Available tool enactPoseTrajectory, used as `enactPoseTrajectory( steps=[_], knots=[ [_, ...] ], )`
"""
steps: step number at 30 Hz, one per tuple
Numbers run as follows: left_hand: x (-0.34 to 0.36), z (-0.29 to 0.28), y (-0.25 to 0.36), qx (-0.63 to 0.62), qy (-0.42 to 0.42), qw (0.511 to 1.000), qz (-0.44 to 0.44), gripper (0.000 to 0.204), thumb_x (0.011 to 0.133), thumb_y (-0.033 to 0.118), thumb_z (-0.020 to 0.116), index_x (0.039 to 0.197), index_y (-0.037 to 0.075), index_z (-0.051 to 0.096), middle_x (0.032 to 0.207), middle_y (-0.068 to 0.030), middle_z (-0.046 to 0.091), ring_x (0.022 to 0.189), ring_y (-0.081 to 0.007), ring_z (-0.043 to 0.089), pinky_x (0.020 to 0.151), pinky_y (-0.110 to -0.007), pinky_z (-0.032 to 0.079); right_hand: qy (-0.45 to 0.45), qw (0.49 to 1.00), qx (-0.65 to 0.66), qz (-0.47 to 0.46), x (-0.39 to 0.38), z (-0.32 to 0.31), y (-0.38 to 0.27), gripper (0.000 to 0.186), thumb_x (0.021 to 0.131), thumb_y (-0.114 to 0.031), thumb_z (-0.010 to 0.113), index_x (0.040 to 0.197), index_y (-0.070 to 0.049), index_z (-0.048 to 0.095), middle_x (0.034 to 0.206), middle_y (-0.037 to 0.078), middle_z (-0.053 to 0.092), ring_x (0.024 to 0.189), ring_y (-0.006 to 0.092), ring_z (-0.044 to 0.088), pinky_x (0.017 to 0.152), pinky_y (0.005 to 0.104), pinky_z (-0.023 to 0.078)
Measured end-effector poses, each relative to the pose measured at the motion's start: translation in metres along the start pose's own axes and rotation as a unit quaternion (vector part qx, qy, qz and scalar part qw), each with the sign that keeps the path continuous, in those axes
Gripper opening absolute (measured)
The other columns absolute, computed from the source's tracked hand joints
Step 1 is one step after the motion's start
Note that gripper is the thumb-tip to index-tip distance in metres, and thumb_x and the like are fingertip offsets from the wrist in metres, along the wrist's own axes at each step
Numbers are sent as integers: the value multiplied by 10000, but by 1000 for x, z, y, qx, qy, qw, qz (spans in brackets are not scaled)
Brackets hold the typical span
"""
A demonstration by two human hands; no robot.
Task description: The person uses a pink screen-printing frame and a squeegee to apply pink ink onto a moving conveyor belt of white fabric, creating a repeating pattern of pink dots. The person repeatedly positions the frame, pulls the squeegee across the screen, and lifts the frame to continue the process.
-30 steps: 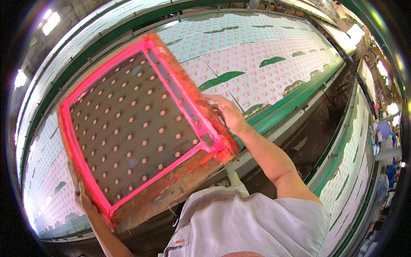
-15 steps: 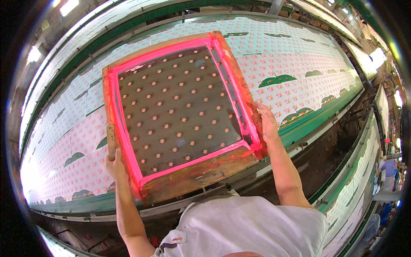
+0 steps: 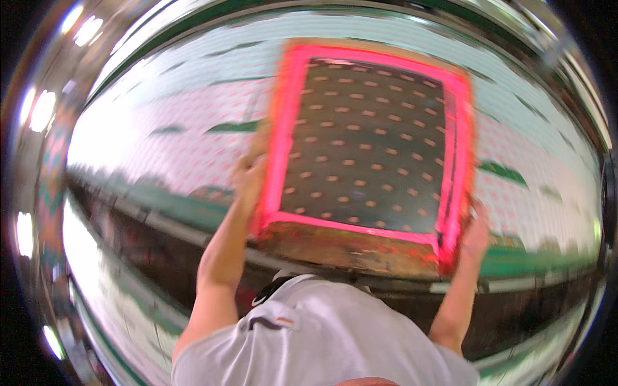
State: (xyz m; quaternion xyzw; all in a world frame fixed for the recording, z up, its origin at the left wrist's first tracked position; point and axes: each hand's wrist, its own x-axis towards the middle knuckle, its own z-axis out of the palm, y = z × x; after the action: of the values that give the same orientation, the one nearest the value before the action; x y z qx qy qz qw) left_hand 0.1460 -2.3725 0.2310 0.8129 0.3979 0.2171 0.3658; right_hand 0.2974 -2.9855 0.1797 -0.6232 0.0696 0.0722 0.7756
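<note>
I hold a wooden screen frame [image 3: 347, 248] with pink-painted borders and a dark mesh [image 3: 367, 148] dotted with rows of small light spots. My left hand [image 3: 251, 177] grips its left side, and my right hand [image 3: 475, 228] grips the lower part of its right side; both are blurred by motion. Behind the frame is a long table covered in sheets [image 3: 174, 103] printed with small pink motifs on white and pale blue, with green scalloped patches showing between them.
A dark gap [image 3: 148, 231] runs along the near side of the green table edge [image 3: 528, 260]. Another long pale table [image 3: 109, 296] is at the lower left. Bright lights and blurred clutter line the far left.
The view has swung round along the table. The frame and both hands have shifted to the right in view, and the frame's tilt has changed from leaning left to nearly upright.
</note>
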Motion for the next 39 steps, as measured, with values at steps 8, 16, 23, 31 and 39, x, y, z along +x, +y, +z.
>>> enactPoseTrajectory(
  steps=[8,16,23,31,39],
  knots=[
    [-1,0,-6,-34,33,999,-6,547,853,433,916,1079,-50,792,984,-237,816,914,-335,802,829,-454,607,-37,990,-115,-73,-11,-14,-10,632,1144,-272,558,1646,95,441,1681,200,498,1553,294,477,1317,477,337],
    [2,1,-5,24,10,999,-28,615,855,504,893,1155,-18,768,1057,-246,803,1004,-379,787,898,-483,596,-132,880,-422,-171,-84,84,-48,404,1031,-62,684,1432,-11,693,1477,171,683,1424,336,612,1231,459,453],
    [0,-1,-5,2,2,998,-63,668,891,544,849,1225,-21,724,1136,-273,777,1108,-427,759,972,-519,584,-369,751,-478,-267,-185,186,-40,359,948,-135,776,1298,-61,756,1361,170,733,1320,415,661,1151,534,499],
    [-7,-11,4,-60,-8,997,-42,510,1034,350,728,1451,84,609,1414,-212,597,1275,-428,652,1063,-534,543,-313,670,-607,-293,-217,213,-22,512,804,-42,821,1311,-80,753,1397,143,711,1333,389,644,1130,548,498],
    [-3,-2,-15,-118,12,993,4,369,1080,236,646,1414,79,638,1323,-224,671,1260,-449,647,1065,-544,537,-281,651,-632,-312,-203,229,-30,486,806,45,721,1286,-25,752,1304,172,769,1212,393,714,1094,511,520]
  ],
)
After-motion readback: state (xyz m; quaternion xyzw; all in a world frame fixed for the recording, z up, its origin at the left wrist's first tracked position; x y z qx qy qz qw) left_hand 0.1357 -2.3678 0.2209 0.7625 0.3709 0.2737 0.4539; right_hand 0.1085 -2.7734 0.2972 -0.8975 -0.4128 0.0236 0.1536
